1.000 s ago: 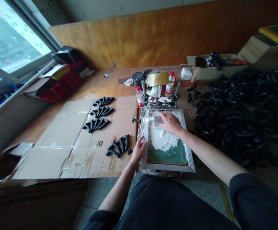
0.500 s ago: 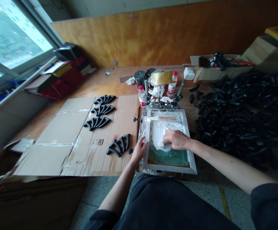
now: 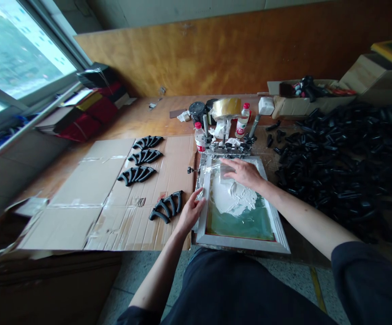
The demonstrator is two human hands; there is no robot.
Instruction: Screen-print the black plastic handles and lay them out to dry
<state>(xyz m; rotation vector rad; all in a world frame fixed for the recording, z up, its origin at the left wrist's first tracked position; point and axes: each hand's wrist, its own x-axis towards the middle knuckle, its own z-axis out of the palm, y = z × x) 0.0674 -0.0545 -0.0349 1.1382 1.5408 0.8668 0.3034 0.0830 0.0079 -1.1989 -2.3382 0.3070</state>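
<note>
A metal-edged screen frame point(image 3: 282, 243) lies in front of me, its green mesh point(image 3: 228, 225) partly covered by thick white paste point(image 3: 229, 196). My right hand point(image 3: 243, 173) is over the frame's upper part, fingers spread, beside a flat, pale squeegee-like piece point(image 3: 226, 172) standing in the paste; its fingers are not wrapped round it. My left hand point(image 3: 191, 211) is at the frame's left edge, thumb and fingers apart, holding nothing. Behind the frame is a clamp assembly point(image 3: 228, 149) with upright rods.
Black curved parts point(image 3: 137, 176) lie in rows on flattened cardboard point(image 3: 77, 180) at left. A large heap of black parts point(image 3: 338, 158) spreads at right. Bottles point(image 3: 242, 121), a roll of tape point(image 3: 227, 108) and an open box point(image 3: 297, 106) stand behind.
My right hand has moved up and away from the middle of the paste, its fingers opening. The frame's near edge has shifted slightly toward the lower right, and my left hand has moved slightly left.
</note>
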